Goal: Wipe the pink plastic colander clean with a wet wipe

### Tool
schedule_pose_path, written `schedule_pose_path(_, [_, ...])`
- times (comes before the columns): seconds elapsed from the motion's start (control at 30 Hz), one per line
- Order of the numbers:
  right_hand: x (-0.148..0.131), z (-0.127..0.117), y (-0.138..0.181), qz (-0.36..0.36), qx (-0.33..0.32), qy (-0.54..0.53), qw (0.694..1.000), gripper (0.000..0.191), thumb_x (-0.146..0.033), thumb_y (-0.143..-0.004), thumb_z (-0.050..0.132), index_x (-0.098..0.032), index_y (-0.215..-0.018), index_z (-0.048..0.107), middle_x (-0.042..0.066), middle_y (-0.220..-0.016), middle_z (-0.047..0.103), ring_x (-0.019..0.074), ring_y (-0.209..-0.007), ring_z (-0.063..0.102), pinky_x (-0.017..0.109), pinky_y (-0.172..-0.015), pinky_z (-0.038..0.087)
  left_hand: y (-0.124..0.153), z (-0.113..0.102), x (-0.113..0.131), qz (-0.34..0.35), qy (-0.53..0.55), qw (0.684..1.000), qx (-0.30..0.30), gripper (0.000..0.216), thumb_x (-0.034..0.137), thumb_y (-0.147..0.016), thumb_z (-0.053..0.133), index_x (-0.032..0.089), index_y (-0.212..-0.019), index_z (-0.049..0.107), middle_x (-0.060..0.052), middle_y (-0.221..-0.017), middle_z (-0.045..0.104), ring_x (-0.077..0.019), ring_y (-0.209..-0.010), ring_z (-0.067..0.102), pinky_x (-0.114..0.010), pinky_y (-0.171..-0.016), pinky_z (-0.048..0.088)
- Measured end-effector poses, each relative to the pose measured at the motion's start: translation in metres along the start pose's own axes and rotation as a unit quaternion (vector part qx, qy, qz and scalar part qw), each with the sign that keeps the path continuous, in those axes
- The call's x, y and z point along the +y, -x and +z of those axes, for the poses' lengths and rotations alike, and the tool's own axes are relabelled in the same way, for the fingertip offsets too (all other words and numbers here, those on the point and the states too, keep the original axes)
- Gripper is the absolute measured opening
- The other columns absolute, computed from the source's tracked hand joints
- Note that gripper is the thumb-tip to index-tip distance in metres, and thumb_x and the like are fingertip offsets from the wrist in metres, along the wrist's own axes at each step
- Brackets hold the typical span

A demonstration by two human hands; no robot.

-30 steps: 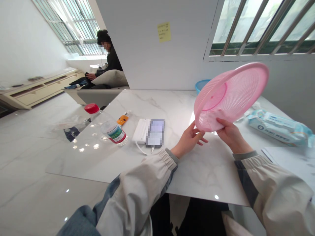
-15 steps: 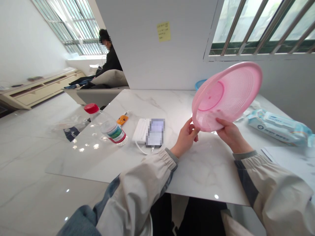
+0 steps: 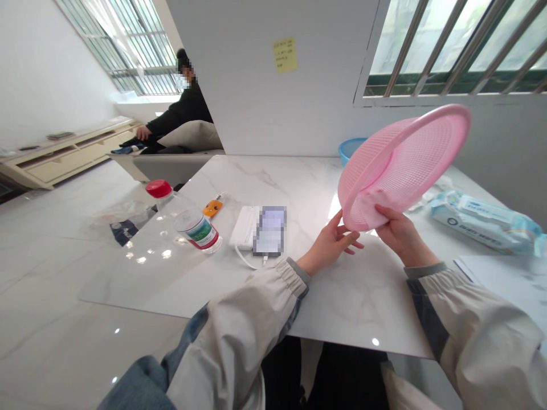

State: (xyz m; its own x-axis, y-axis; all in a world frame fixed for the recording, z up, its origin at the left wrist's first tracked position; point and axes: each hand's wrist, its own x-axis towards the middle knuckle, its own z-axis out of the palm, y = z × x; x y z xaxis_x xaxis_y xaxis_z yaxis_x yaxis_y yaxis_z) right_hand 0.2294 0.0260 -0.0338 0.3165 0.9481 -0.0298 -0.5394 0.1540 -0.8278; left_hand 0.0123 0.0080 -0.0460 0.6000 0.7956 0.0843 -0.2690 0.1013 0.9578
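Pink mesh basket (image 3: 410, 162) tilts right of centre, its lower rim pinched by the right hand (image 3: 396, 234); the left hand (image 3: 331, 246), fingers loosely spread, meets its edge. Behind, a blue basin (image 3: 348, 148) sits on the worktop (image 3: 243, 177).

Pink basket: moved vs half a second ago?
Yes: the pink basket has shifted slightly right, judged against the fixed window bars, and has turned so less of its inside base shows.

the round blue basin (image 3: 348, 149) is partly hidden behind the round pink plastic mesh basket (image 3: 421, 162); so is the bare right hand (image 3: 399, 234). the square yellow paper note (image 3: 284, 55) bears illegible writing.
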Motion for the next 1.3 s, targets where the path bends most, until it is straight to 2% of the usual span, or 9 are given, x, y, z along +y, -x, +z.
schedule_pose_path(0.17, [-0.002, 0.002, 0.001, 0.007, 0.005, 0.013, 1.000, 0.041, -0.010, -0.082, 0.085, -0.030, -0.117, 0.084, 0.000, -0.142, 0.085, 0.0258, -0.164, 0.061, 0.046, -0.138, 0.048, -0.006, -0.003, -0.004, 0.024, -0.022, 0.999, 0.007, 0.087, 0.049, -0.097, 0.088, 0.025, -0.171, 0.049, -0.009, -0.123, 0.081, -0.0161, -0.078, 0.080, -0.026, -0.066, 0.058])
schedule_pose_path(0.27, [-0.003, 0.002, 0.001, 0.010, 0.008, 0.015, 1.000, 0.042, -0.009, -0.080, 0.087, -0.028, -0.117, 0.083, 0.002, -0.142, 0.085, 0.0272, -0.164, 0.060, 0.044, -0.137, 0.049, -0.007, -0.004, -0.004, 0.039, -0.027, 0.999, 0.024, 0.082, 0.055, -0.096, 0.088, 0.022, -0.164, 0.055, -0.003, -0.106, 0.077, -0.0137, -0.071, 0.076, -0.025, -0.062, 0.055])
schedule_pose_path(0.4, [-0.002, 0.001, 0.000, -0.006, 0.011, 0.008, 1.000, 0.043, -0.008, -0.078, 0.087, -0.027, -0.116, 0.083, 0.005, -0.140, 0.086, 0.0292, -0.163, 0.061, 0.043, -0.137, 0.050, -0.006, -0.005, 0.000, 0.068, -0.020, 0.996, 0.062, 0.086, 0.066, -0.093, 0.089, 0.019, -0.159, 0.061, 0.002, -0.093, 0.071, -0.0110, -0.064, 0.067, -0.026, -0.060, 0.052])
schedule_pose_path(0.57, [0.000, -0.002, -0.004, -0.011, 0.020, 0.011, 1.000, 0.044, -0.006, -0.077, 0.087, -0.029, -0.115, 0.083, 0.002, -0.139, 0.086, 0.0280, -0.163, 0.062, 0.043, -0.137, 0.051, -0.004, -0.005, 0.007, 0.117, -0.004, 0.986, 0.116, 0.095, 0.079, -0.088, 0.089, 0.018, -0.158, 0.067, 0.004, -0.085, 0.064, -0.0079, -0.058, 0.055, -0.027, -0.059, 0.049])
schedule_pose_path(0.7, [-0.001, -0.004, -0.006, -0.021, 0.018, 0.010, 1.000, 0.046, -0.006, -0.077, 0.087, -0.029, -0.117, 0.083, 0.003, -0.143, 0.084, 0.0281, -0.164, 0.060, 0.042, -0.137, 0.050, -0.001, -0.005, 0.009, 0.086, 0.008, 0.990, 0.108, 0.101, 0.074, -0.087, 0.093, 0.021, -0.167, 0.062, 0.001, -0.091, 0.072, -0.0101, -0.064, 0.062, -0.028, -0.064, 0.055])
schedule_pose_path(0.87, [-0.002, -0.002, -0.005, -0.023, 0.024, -0.002, 0.999, 0.044, -0.006, -0.082, 0.081, -0.030, -0.118, 0.084, 0.001, -0.145, 0.083, 0.0253, -0.163, 0.061, 0.041, -0.138, 0.049, 0.001, -0.003, 0.006, 0.039, -0.002, 0.998, 0.053, 0.103, 0.062, -0.091, 0.095, 0.030, -0.178, 0.049, -0.007, -0.119, 0.081, -0.0168, -0.085, 0.078, -0.029, -0.073, 0.063])
schedule_pose_path(1.0, [-0.001, 0.002, -0.001, -0.014, 0.023, -0.007, 1.000, 0.043, -0.006, -0.085, 0.077, -0.030, -0.120, 0.083, 0.000, -0.145, 0.083, 0.0243, -0.162, 0.062, 0.043, -0.138, 0.049, 0.001, 0.000, 0.003, 0.016, -0.008, 1.000, 0.003, 0.097, 0.055, -0.096, 0.092, 0.033, -0.178, 0.046, -0.013, -0.138, 0.081, -0.0212, -0.098, 0.083, -0.030, -0.077, 0.065])
schedule_pose_path(1.1, [-0.001, 0.002, 0.000, -0.018, 0.014, -0.005, 1.000, 0.043, -0.007, -0.084, 0.079, -0.031, -0.120, 0.083, 0.001, -0.145, 0.083, 0.0258, -0.162, 0.062, 0.044, -0.138, 0.050, 0.000, 0.000, 0.001, 0.009, -0.007, 1.000, -0.001, 0.096, 0.053, -0.096, 0.092, 0.032, -0.177, 0.045, -0.014, -0.137, 0.081, -0.0216, -0.097, 0.084, -0.030, -0.076, 0.064])
schedule_pose_path(1.3, [-0.002, 0.000, -0.001, -0.013, 0.010, -0.003, 1.000, 0.046, -0.008, -0.080, 0.086, -0.029, -0.120, 0.082, 0.003, -0.141, 0.085, 0.0269, -0.163, 0.061, 0.042, -0.137, 0.050, -0.005, -0.004, -0.003, 0.020, -0.015, 1.000, 0.012, 0.099, 0.049, -0.095, 0.092, 0.030, -0.180, 0.043, -0.008, -0.122, 0.082, -0.0151, -0.079, 0.079, -0.025, -0.067, 0.057])
